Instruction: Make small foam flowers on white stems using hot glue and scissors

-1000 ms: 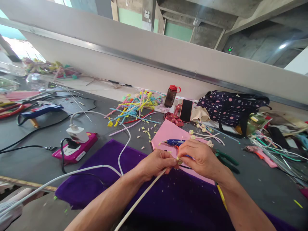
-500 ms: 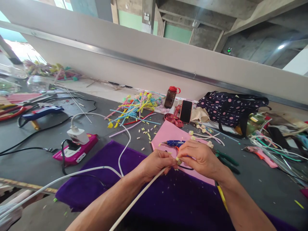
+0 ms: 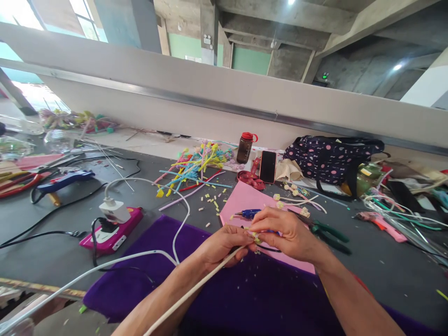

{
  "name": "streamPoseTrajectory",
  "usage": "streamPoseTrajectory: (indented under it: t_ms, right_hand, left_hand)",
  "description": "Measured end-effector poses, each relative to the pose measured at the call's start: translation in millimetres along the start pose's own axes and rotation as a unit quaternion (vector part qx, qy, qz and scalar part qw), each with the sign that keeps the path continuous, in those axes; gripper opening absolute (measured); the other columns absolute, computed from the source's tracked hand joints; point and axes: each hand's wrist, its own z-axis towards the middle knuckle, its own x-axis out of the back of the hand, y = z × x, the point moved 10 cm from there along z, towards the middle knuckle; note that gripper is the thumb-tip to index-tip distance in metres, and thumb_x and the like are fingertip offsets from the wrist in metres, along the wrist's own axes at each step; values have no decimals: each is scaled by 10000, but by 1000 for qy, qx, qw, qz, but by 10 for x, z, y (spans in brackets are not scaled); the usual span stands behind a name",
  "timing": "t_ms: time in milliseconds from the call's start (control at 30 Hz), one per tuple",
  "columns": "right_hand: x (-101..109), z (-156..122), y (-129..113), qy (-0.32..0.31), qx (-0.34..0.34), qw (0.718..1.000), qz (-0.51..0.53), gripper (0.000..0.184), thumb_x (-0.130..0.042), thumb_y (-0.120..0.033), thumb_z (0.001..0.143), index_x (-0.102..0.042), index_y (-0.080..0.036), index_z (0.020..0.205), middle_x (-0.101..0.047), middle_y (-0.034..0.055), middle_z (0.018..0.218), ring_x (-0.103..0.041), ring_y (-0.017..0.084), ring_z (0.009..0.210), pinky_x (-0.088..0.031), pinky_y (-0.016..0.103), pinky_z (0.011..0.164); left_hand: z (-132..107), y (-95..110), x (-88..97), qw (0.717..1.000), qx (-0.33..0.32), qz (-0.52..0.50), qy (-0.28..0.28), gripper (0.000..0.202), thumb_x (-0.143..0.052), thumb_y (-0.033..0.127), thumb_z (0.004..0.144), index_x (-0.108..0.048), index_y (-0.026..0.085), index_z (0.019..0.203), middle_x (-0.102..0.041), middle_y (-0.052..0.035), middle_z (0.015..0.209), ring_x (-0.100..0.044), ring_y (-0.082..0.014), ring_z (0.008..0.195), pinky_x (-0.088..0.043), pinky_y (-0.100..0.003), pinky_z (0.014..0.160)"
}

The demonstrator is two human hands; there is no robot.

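My left hand (image 3: 231, 242) is closed on a long cream stem (image 3: 196, 287), which runs down toward the bottom edge of the picture. At the stem's upper end, a small pale yellow-green flower-like piece (image 3: 256, 238) sits between both hands. My right hand (image 3: 287, 231) pinches at this piece with thumb and fingertips, its exact grip partly hidden. Under and behind the hands lie a pink sheet (image 3: 241, 198) and a blue pen-like tool with a metal tip (image 3: 249, 213), partly covered by my right hand. Purple cloth (image 3: 147, 252) spreads below.
Green-handled pliers (image 3: 329, 231) lie right of my right hand, a pink glue gun (image 3: 388, 227) farther right. Beyond are cut bits (image 3: 214, 200), colourful fuzzy stems (image 3: 199, 163), a bottle (image 3: 246, 148), a phone (image 3: 268, 167) and a bag (image 3: 325, 158). A magenta power strip (image 3: 129, 228) stands left.
The camera has tilted slightly, so the table appears lower. Both hands stay together at the stem's tip; my right fingers have shifted a little around the yellow-green piece.
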Motion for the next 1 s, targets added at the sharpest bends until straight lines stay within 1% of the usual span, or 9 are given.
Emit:
streamPoseTrajectory:
  t_ms: [233, 400, 467, 533, 633, 700, 800, 867, 1000]
  right_hand:
    - [8, 8, -22, 6, 14, 1000, -8, 184, -514, -207, 884, -663, -202, 991, -641, 63, 936, -584, 155, 871, -470, 300, 777]
    - [9, 2, 13, 9, 1, 1000, 8, 194, -505, -232, 888, -667, -200, 990, -639, 65, 940, -590, 160, 875, -472, 305, 785]
    - [48, -9, 70, 31, -25, 999, 32, 224, -510, -233, 883, -634, -211, 1069, -641, 65, 971, -590, 167, 898, -475, 312, 793]
    - [112, -39, 189, 73, -74, 992, 69, 295, -520, -247, 876, -571, -225, 1165, -634, 64, 1024, -593, 170, 909, -483, 313, 785]
    - [127, -100, 396, 127, -153, 968, 150, 330, -527, -296, 869, -534, -218, 1189, -621, 59, 1020, -612, 156, 822, -504, 286, 698]
    - [56, -114, 475, 137, -185, 952, 201, 292, -535, -327, 862, -560, -196, 1122, -626, 42, 927, -608, 138, 733, -502, 264, 640]
    - [-109, -112, 510, 130, -218, 940, 230, 211, -552, -353, 848, -600, -171, 943, -599, -1, 737, -573, 110, 611, -468, 226, 564]
    - [-254, -119, 515, 117, -241, 931, 248, 228, -540, -382, 849, -592, -161, 821, -557, -23, 646, -544, 95, 533, -428, 207, 495]
    - [-566, -121, 479, 87, -261, 907, 317, 296, -518, -427, 847, -562, -160, 726, -557, -27, 620, -518, 85, 444, -395, 205, 431]
  left_hand:
    - [11, 19, 7, 1000, -10, 2, 2, 214, -627, 309, 706, -650, 102, 656, -463, 38, 362, -294, -29, 256, -120, -173, 298]
    - [22, 5, 31, 1000, -10, -5, 5, 229, -630, 329, 712, -651, 103, 680, -473, 36, 377, -304, -30, 257, -122, -171, 294]
    - [23, 21, 32, 1000, -20, -16, 4, 233, -633, 331, 714, -651, 100, 687, -480, 32, 384, -318, -31, 262, -129, -168, 293]
    - [17, 52, 41, 999, -37, -35, 9, 240, -632, 337, 715, -647, 99, 695, -491, 27, 398, -317, -28, 266, -140, -165, 296]
    - [-8, 116, 80, 995, -65, -64, 28, 253, -623, 352, 726, -635, 99, 715, -497, 28, 419, -286, -16, 264, -131, -163, 299]
    - [-36, 166, 114, 992, -85, -82, 43, 251, -613, 347, 739, -629, 97, 735, -510, 24, 445, -276, -7, 270, -120, -161, 302]
    - [-82, 246, 159, 986, -116, -105, 64, 230, -609, 329, 742, -626, 99, 752, -539, 11, 501, -311, -7, 294, -116, -158, 309]
    - [-110, 301, 181, 981, -138, -113, 78, 226, -614, 332, 736, -628, 108, 759, -551, 12, 538, -322, -10, 310, -127, -162, 313]
    - [-158, 379, 244, 970, -183, -98, 128, 274, -658, 364, 703, -647, 120, 826, -504, 38, 542, -293, -9, 360, -149, -158, 340]
